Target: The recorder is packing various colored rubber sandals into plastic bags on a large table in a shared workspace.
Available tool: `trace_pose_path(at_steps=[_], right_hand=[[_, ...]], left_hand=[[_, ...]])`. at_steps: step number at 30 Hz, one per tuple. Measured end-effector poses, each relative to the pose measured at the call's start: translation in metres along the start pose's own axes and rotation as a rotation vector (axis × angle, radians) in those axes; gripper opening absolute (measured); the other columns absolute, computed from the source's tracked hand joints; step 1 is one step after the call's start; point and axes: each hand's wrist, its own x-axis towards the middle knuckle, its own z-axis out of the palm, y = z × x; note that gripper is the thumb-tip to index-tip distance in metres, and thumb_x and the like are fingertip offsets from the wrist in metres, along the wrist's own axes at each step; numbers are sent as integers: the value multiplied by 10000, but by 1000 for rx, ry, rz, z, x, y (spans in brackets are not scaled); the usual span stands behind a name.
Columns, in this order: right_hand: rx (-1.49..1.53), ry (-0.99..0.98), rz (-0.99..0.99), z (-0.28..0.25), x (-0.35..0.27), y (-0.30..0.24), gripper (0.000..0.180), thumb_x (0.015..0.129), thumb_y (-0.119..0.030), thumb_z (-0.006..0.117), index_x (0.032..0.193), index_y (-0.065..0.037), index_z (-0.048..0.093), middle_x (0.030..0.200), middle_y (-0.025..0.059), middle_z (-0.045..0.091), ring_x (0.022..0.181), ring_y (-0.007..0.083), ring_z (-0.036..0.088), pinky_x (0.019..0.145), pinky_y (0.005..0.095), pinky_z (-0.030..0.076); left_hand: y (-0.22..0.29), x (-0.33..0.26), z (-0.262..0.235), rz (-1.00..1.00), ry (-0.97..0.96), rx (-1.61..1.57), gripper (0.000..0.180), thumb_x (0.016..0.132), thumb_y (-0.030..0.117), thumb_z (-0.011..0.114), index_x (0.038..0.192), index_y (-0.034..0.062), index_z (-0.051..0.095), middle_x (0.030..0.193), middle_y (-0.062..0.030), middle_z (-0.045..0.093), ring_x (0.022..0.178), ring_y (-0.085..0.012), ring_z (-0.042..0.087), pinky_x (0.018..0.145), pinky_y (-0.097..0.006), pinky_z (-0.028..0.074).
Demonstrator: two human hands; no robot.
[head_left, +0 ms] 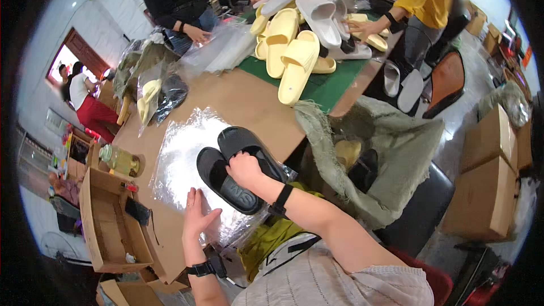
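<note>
Right hand [247,171] has its fingers hooked into the black slippers [234,140], gripping the pair on top of shiny clear plastic [180,161]; left hand [198,218] is spread loose on that plastic at 7 o'clock. Yellow and grey slippers [300,59] are piled at 1, green sack [396,150] at 3.

Wall [105,8], left: pale, smooth, faint seams. Brown-framed opening [72,51], far left: bright light beyond. Bench [224,90], centre: brown top, running near to far. Chair [445,86], far right: brown back, dark edge. Black seat [420,207], nearer, right of bench. Floor [453,130], right: grey, glossy, reflecting light. Cardboard cartons [486,184], right: stacked.
</note>
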Motion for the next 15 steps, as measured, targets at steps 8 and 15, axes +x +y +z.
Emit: trace_pose_path(at_steps=[8, 15], right_hand=[[48, -84, -4, -5, 3, 3, 412, 902, -384, 640, 805, 8, 718, 841, 222, 683, 821, 364, 689, 724, 447, 569], [142, -107, -90, -22, 4, 12, 493, 900, -416, 653, 705, 37, 672, 750, 260, 646, 723, 424, 651, 683, 497, 529]], left_hand=[[39, -15, 10, 229, 80, -29, 918, 780, 364, 768, 1477, -53, 340, 1500, -316, 370, 1387, -463, 370, 1150, -487, 326], [36, -23, 9, 166, 136, -86, 896, 772, 375, 771, 1454, -48, 372, 1425, -299, 469, 1311, -458, 459, 1107, -476, 382]])
